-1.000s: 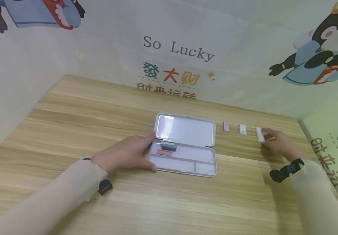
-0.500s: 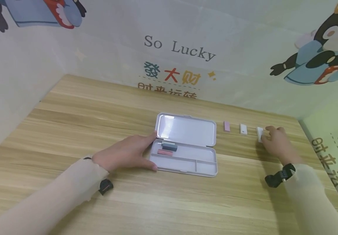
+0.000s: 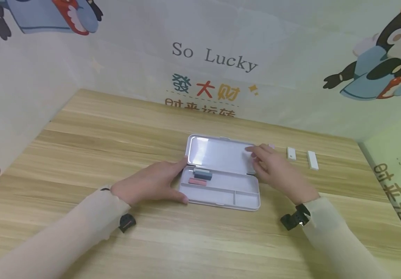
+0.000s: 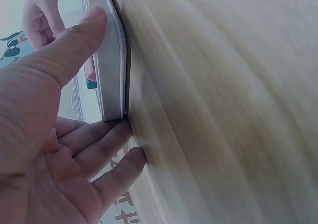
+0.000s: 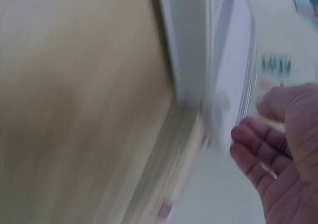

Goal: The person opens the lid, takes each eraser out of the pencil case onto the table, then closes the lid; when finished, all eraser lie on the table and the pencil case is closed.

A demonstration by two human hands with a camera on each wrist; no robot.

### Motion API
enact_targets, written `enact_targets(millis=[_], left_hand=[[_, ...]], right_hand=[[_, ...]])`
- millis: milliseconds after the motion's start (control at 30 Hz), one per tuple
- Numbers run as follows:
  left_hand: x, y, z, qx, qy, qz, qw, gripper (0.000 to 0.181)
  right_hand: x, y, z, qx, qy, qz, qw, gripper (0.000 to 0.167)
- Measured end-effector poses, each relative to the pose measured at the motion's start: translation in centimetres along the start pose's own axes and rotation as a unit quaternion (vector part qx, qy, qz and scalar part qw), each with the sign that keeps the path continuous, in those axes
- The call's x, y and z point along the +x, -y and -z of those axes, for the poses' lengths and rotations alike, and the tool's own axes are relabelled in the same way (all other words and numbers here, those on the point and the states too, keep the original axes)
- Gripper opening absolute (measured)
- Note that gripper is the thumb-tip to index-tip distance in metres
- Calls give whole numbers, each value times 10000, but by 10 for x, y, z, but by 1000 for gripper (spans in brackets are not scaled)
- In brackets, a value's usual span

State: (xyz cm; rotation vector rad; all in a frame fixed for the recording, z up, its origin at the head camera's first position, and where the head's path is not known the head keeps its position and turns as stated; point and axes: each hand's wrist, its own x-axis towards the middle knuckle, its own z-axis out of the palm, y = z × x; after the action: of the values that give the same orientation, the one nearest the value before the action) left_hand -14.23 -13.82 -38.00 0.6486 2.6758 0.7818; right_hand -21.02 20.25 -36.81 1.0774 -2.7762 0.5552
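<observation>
A white pencil case lies open on the table, its lid (image 3: 217,153) laid back and its divided tray (image 3: 207,193) nearer me. Inside the tray's back compartment are a dark blue-grey block (image 3: 203,176), a pale block (image 3: 200,170) behind it and a pink block (image 3: 197,181). My left hand (image 3: 155,182) steadies the case's left end, thumb at the front edge and fingers by the hinge side, fairly straight. Above the lid's right end hovers my right hand (image 3: 273,164), fingers loosely bent; the right wrist view, blurred, shows nothing between thumb and fingers (image 5: 253,144).
To the right of the case stand a white block with a small dark mark (image 3: 291,154) and a longer white block (image 3: 312,160). A pink-purple block (image 3: 271,146) is mostly hidden behind my right hand. A printed cloth (image 3: 214,58) hangs behind the wooden table (image 3: 116,128).
My right hand has left the longer white block, which stays in place, and swung left past the row to the lid's right end. My left hand keeps its place on the case.
</observation>
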Motion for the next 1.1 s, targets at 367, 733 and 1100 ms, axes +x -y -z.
enact_targets(millis=[367,733,1100], left_hand=[[0,-1,0,61,-52,-54,10000,117],[-2,0,1,134,-45,-93,9999,115],[-1,0,1,89,-89,-197,9997,114]], right_hand=[[16,60,-24,-388,814,1372,9864,41],[32,78,-36,-1021,957,1816,9734,57],[33,80,-43,-1526,823,1907,9662,59]])
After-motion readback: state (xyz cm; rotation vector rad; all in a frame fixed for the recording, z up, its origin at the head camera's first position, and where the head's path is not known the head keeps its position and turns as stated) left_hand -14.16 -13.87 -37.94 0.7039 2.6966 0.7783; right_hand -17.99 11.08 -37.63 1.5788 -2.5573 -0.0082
